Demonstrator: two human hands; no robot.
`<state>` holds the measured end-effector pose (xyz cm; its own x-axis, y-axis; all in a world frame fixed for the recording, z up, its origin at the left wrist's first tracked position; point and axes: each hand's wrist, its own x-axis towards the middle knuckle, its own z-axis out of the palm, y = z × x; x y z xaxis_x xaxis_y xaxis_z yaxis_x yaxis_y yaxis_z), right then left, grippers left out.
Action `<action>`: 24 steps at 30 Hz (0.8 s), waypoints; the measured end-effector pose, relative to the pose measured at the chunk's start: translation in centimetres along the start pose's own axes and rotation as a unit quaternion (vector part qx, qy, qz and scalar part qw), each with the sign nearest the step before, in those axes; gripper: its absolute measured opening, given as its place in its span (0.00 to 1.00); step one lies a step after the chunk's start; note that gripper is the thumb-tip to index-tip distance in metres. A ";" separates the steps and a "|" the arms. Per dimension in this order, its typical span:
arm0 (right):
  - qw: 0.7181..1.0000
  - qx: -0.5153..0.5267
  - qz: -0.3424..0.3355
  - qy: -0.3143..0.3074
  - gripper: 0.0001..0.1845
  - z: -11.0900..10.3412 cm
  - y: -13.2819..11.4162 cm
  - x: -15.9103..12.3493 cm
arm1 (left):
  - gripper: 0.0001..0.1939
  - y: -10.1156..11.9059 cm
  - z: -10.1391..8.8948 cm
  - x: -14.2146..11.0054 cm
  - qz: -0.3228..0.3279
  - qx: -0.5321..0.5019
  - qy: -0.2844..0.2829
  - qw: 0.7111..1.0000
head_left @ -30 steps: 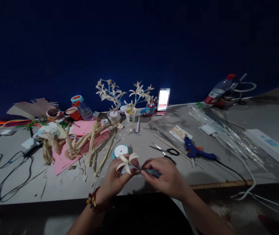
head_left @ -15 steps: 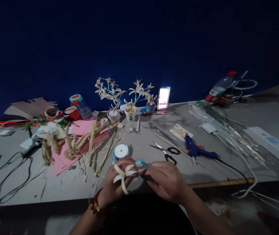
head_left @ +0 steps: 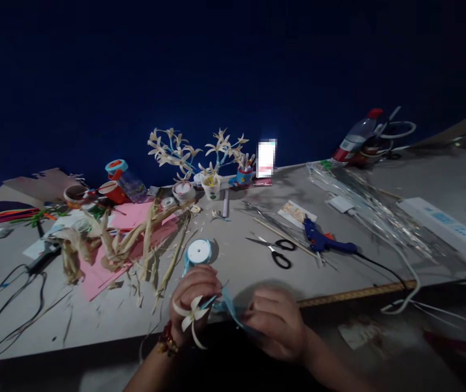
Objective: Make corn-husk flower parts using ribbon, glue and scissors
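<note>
My left hand is closed around the stem of a pale husk flower, whose narrow petals spread below the fingers. A light blue ribbon stretches from beside the flower across to my right hand. The right fingers are curled and pinch the ribbon's other end. Just beyond my left hand a white spool of blue ribbon lies on the table. Black-handled scissors lie half spread further right. The flower's stem is mostly hidden in my left fingers.
Dried husks lie over pink paper at left. Finished flower sprays stand in small cups at the back. A blue glue gun, wire bundles and a white power strip occupy the right. A wooden ruler runs along the front edge.
My hands have moved apart and lower, and more blue ribbon now shows between them. The flower has shifted left and down with my left hand. The whole view has moved slightly.
</note>
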<state>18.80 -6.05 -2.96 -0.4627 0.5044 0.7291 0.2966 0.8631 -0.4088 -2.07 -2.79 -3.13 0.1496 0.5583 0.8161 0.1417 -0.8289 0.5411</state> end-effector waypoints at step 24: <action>0.852 -0.358 0.332 -0.189 0.29 -16.1 15.7 -11.4 | 0.05 -0.6 1.0 -2.6 -0.126 -0.006 0.032 0.992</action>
<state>42.15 1.35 -8.86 -0.1896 0.9646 0.1831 0.9690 0.2140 -0.1237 -1.52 -3.74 -5.76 0.0485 0.7441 0.6663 0.1554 -0.6645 0.7309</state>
